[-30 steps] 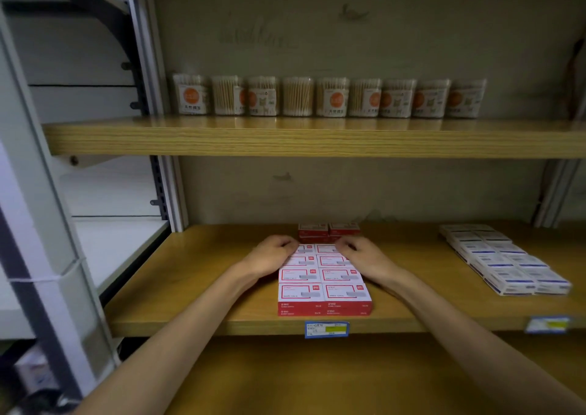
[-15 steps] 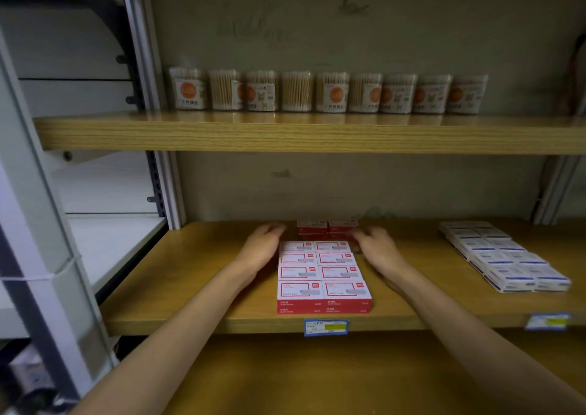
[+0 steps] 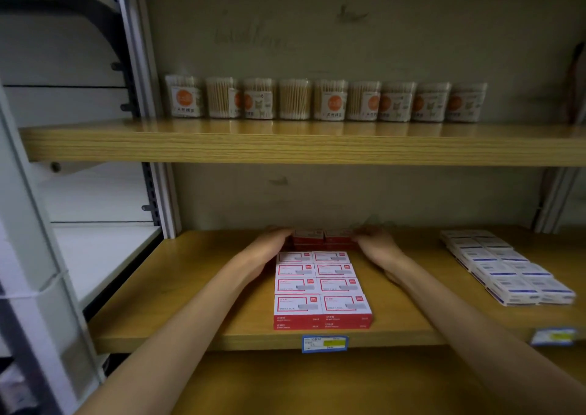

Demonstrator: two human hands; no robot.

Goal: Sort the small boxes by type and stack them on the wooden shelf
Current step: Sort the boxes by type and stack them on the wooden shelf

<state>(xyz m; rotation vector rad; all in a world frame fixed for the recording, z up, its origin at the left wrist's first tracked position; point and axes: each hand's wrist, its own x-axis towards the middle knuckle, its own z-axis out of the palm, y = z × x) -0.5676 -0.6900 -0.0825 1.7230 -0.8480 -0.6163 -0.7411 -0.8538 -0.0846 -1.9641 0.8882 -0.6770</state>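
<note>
A row of clear cotton-swab tubs (image 3: pixel 323 100) stands along the far edge of the upper shelf (image 3: pixel 304 146), a scuffed pale wall (image 3: pixel 348 34) behind them, and grey metal shelving (image 3: pixel 104 256) stands to the left.

One view only, head-worn, close before the wooden shelf (image 3: pixel 196 291). It faced forward and slightly down, level with the upper board (image 3: pixel 285 145); both forearms reached in from the bottom edge. Wide-angle, edges bowed.
</note>
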